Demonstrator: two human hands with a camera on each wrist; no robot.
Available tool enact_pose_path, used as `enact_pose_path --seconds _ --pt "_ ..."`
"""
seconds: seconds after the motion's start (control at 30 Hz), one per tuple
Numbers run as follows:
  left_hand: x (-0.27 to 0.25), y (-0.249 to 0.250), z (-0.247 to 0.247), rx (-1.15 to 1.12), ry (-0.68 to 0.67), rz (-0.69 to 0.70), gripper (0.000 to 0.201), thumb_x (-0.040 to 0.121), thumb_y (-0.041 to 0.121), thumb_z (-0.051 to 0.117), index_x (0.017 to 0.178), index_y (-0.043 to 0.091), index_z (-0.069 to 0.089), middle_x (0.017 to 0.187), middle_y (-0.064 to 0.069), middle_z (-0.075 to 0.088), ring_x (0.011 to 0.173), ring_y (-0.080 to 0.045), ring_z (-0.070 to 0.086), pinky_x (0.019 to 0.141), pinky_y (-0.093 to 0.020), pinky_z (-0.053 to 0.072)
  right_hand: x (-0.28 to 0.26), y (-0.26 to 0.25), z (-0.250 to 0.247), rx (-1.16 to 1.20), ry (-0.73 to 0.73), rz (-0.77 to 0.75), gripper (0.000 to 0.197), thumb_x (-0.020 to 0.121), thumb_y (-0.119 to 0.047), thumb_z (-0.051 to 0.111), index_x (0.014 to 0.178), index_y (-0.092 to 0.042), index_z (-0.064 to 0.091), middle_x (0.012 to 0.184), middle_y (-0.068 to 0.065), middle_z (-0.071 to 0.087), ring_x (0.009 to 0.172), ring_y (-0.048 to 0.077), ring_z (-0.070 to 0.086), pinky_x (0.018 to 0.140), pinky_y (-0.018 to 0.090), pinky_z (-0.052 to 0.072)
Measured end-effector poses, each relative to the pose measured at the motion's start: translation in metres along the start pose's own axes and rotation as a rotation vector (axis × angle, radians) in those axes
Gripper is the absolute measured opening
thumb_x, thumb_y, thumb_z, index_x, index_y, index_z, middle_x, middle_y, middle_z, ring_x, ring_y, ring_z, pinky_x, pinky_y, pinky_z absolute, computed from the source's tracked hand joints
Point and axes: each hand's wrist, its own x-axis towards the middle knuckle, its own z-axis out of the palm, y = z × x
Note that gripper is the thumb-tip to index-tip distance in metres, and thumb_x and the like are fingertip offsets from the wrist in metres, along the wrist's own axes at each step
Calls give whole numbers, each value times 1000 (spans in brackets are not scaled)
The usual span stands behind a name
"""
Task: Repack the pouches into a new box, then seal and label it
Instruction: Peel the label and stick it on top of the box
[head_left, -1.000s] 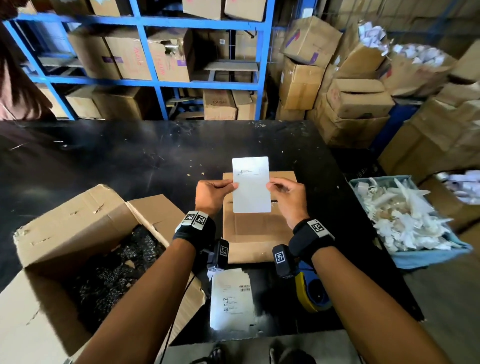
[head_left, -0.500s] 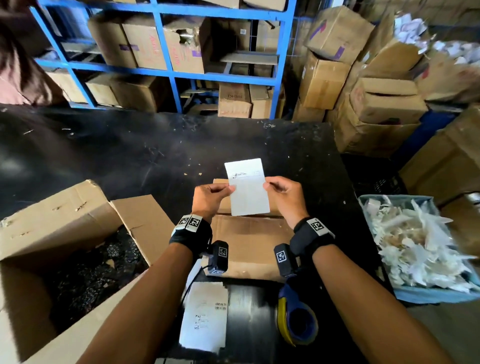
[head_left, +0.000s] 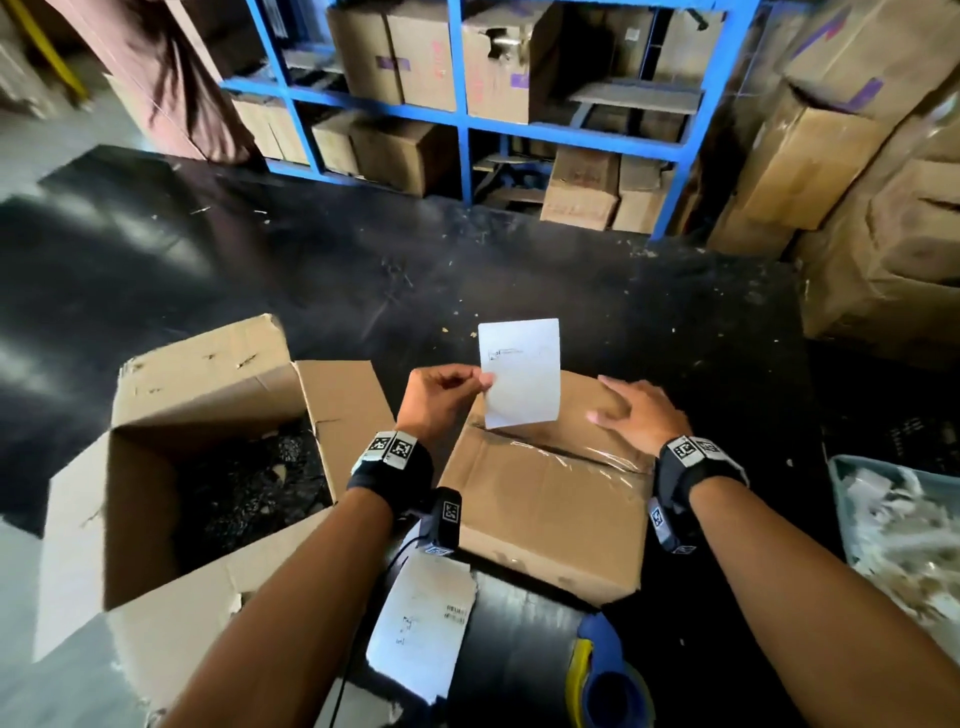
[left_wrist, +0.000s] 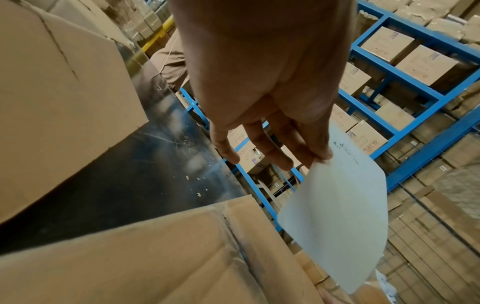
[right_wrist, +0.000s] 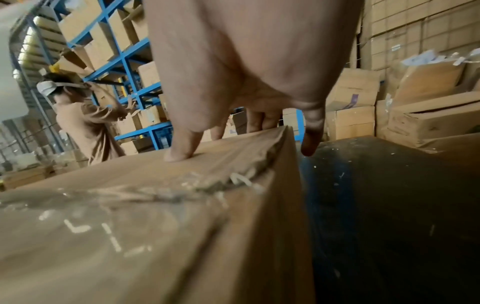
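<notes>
Left hand (head_left: 434, 402) pinches the white label (head_left: 521, 371) by its edge, upright above the sealed box (head_left: 545, 512). Right hand (head_left: 641, 415) rests with straight fingers on the box's top, right of the label. Left of the box stands an open carton (head_left: 171, 415).

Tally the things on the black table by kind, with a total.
Brown cardboard boxes: 2, the open box and the taped box
White paper sheets: 2, the label in the left hand and the torn sheet
Blue-and-yellow tape dispenser: 1
Total: 5
</notes>
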Motion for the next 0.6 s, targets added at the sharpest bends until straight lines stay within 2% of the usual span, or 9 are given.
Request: enact_pose_path --seconds 0.07,0.2,0.33,0.5,0.6 --pt "-1 2 -3 14 18 -6 20 82 14 81 88 -5 75 97 -26 74 85 -28 69 90 -50 55 -4 1 -1 -3 9 52 82 78 -81 59 151 -53 34 154 4 43 142 30 41 109 55 41" --pt "0 -1 -7 39 1 -20 22 80 22 83 88 2 77 95 -20 76 84 -24 69 85 -41 56 -22 7 0 24 68 209 87 79 -80 60 154 -43 36 151 10 45 139 35 44 109 56 41" --pt "0 -2 -11 110 -13 -17 13 80 15 82 86 4 78 85 -11 77 75 -15 68 71 -21 53 -50 2 7 22 83 432 87 80 -80 57 149 -29 42 149 15 46 139 39 40 109 58 36" --pt "-9 -11 -17 116 -70 -70 13 80 9 81 86 -1 76 89 -16 76 72 -18 68 63 -16 51 -95 -5 30 69 88 581 91 81 -82 53 145 -18 43 148 19 46 136 43 42 107 56 42" --pt "-11 -21 -24 87 -102 -128 20 80 8 80 91 -8 74 90 -20 75 73 -20 69 63 -20 54 -125 -7 47 81 137 658 92 83 -82 50 147 -16 41 149 22 45 136 44 43 106 53 41"
